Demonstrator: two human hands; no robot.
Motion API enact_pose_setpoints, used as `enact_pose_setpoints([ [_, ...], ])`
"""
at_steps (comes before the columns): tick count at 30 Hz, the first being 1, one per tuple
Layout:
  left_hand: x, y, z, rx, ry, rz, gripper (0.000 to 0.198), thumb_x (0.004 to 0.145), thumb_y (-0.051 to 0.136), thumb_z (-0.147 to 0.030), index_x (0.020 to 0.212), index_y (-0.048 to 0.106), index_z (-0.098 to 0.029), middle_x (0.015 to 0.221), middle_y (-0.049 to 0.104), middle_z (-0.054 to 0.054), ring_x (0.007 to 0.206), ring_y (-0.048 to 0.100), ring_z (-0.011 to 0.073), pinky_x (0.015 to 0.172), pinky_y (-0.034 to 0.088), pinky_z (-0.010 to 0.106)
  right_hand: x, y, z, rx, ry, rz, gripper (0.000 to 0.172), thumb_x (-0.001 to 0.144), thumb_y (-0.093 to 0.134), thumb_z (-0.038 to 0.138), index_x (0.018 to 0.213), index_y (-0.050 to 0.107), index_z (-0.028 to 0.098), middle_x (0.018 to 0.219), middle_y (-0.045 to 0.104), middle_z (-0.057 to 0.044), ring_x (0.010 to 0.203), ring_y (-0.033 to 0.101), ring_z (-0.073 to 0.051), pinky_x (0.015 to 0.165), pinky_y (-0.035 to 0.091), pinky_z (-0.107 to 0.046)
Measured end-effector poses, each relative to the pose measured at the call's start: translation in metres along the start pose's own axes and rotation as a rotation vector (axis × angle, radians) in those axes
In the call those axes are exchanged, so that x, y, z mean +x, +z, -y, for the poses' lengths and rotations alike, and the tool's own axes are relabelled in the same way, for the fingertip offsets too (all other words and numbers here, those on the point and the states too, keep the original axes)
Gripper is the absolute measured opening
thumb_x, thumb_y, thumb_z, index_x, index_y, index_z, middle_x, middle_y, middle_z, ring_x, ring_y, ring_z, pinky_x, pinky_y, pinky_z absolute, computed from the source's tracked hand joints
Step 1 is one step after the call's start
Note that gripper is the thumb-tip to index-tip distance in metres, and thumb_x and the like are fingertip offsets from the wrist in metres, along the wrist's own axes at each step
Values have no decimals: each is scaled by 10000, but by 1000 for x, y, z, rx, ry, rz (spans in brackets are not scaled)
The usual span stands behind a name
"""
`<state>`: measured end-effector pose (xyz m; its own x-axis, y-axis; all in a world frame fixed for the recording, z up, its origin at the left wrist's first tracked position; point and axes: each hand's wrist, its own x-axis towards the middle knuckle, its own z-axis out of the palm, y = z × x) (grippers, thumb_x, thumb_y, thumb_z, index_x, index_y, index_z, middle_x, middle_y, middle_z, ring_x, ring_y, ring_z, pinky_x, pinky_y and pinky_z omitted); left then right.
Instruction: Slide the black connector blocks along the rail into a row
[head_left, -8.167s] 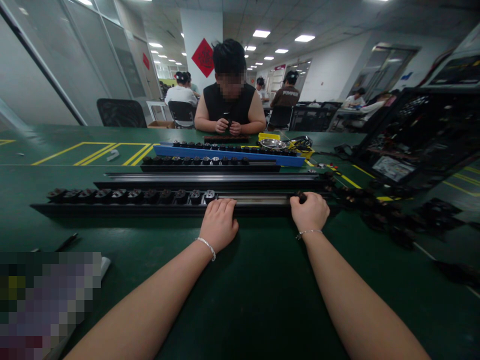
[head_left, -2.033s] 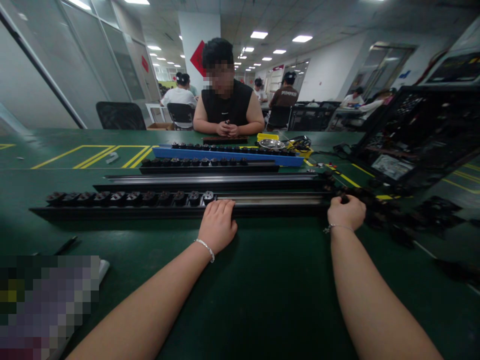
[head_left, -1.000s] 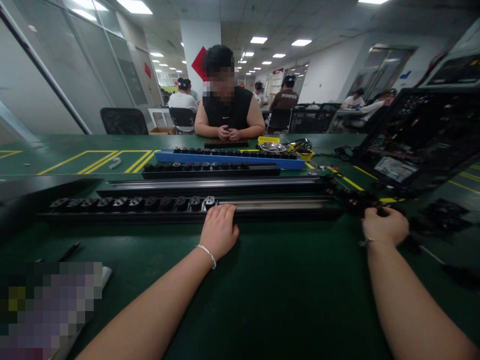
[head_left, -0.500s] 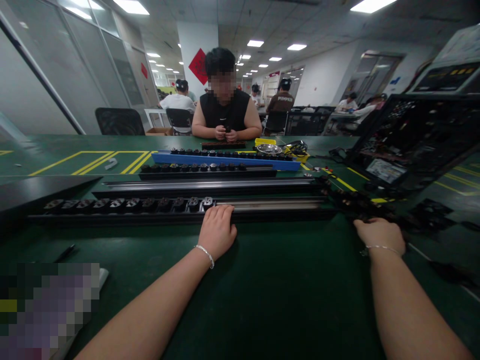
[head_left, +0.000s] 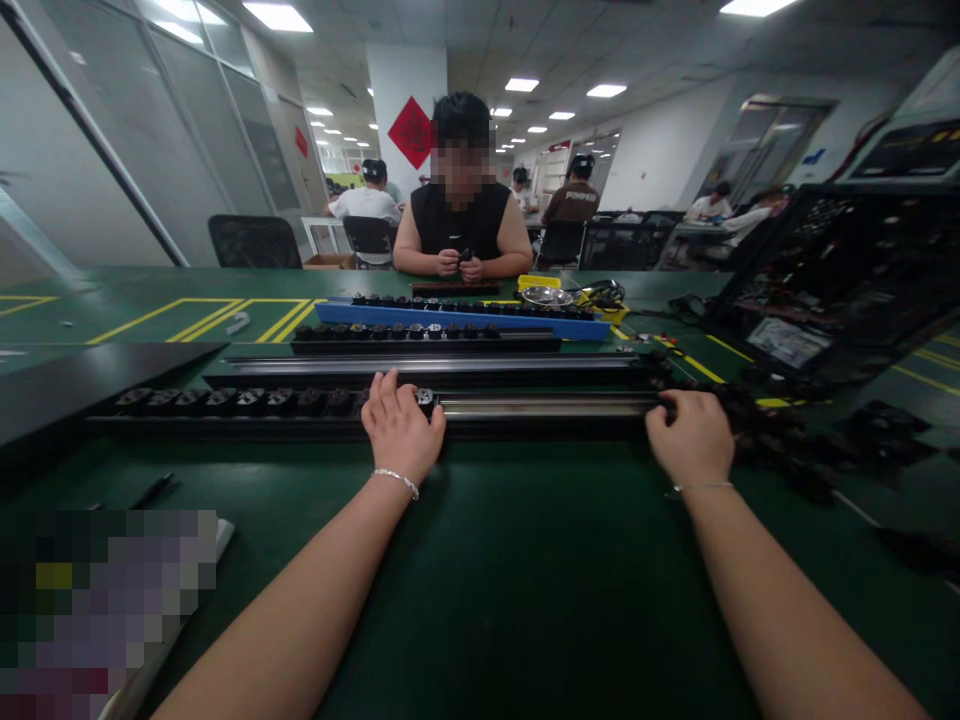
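A long black rail [head_left: 540, 410] lies across the green table in front of me, its left half filled with a row of small black socket modules [head_left: 225, 399]. My left hand [head_left: 399, 428] rests on the rail at the last module of the row, fingers curled over it. My right hand [head_left: 690, 436] is closed at the rail's right end, beside a heap of loose black modules [head_left: 780, 430]; what it holds is hidden by its back.
A second black rail [head_left: 435, 367] lies just behind, then another with modules and a blue rail [head_left: 465, 318]. A person sits opposite handling a small part. A yellow tray and metal bowl [head_left: 546, 294] stand near them. A black crate [head_left: 847, 270] rises at right; a dark panel [head_left: 82, 375] at left.
My right hand came back from the heap of modules to the rail's right end. My left hand slid left onto the last seated module.
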<state>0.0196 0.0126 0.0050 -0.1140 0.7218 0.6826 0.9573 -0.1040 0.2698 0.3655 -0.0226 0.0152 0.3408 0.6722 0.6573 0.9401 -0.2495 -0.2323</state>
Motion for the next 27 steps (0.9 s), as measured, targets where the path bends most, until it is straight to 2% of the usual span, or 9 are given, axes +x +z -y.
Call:
enact_pose_setpoints([
  [3,1,1,3,18,-6,21,325,768,504,-357,1018,523,-149,1407,357,170,1346,216,320,1021,259,514,-6,14,14,40,-232,70,255,766,437,228,899,641,154,945,617,-117,896,545,-240,779,417,-358],
  [6,2,-1,3,18,-19,39,306,767,496,-355,993,530,-153,1415,351,168,1352,204,322,1022,259,519,-7,21,15,59,-311,160,277,793,387,189,872,651,163,907,647,-90,865,567,-213,769,410,-340],
  [12,4,-2,4,9,-9,80,259,771,493,-345,946,553,-163,1394,393,149,1340,232,318,1017,276,512,-5,18,9,109,-345,248,327,861,366,347,821,653,194,900,671,-53,826,579,-188,755,370,-329],
  [16,4,-1,5,-24,17,52,234,777,508,-338,935,568,-176,1328,473,141,1313,288,312,1004,292,508,-6,16,13,77,-355,300,389,872,344,447,856,653,210,914,677,-45,849,573,-203,773,332,-352],
  [27,4,0,5,-62,51,60,238,782,545,-355,936,610,-185,1252,548,112,1288,332,302,1007,294,486,-5,14,16,50,-337,344,419,871,326,460,846,662,211,895,681,-44,861,564,-210,753,313,-347],
])
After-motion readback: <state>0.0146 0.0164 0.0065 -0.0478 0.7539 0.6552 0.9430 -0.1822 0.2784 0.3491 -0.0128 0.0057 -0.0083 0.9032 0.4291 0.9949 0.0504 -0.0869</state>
